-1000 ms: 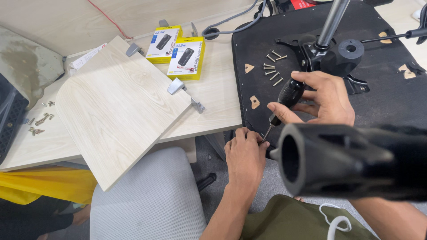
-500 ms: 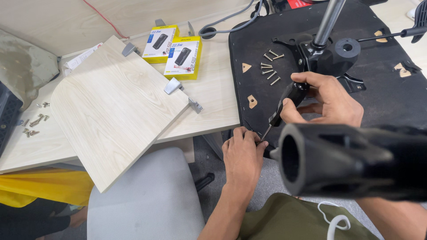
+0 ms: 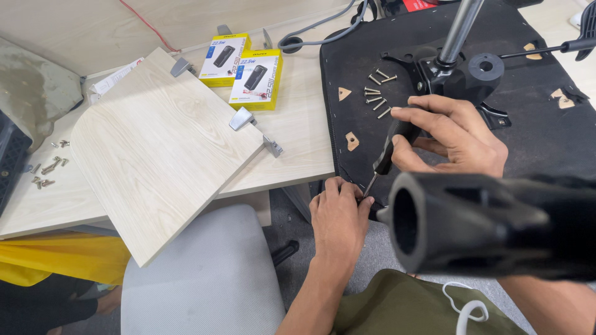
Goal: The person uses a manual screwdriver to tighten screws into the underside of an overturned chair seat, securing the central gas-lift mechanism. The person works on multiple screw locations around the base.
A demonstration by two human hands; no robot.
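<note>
My right hand [image 3: 453,133] grips a black-handled screwdriver [image 3: 391,144] pointed down and to the left. Its tip meets the fingertips of my left hand [image 3: 338,214] at the near edge of an upturned black chair seat [image 3: 540,124]. My left fingers pinch something small at the tip; it is too small to make out. A thick black tube of the chair base [image 3: 490,226] lies across the foreground and hides my right forearm. Several loose screws [image 3: 377,93] lie on the seat beside the black metal mechanism plate [image 3: 462,77].
A light wooden board [image 3: 161,149] with metal brackets rests on the desk, overhanging a grey chair seat [image 3: 198,279]. Two yellow boxes [image 3: 242,68] lie behind it. More screws [image 3: 46,164] lie at the desk's left. A grey cable [image 3: 323,25] curls at the back.
The view has shifted slightly. Both hands stay at the seat's near edge with the screwdriver tip between the left fingers.
</note>
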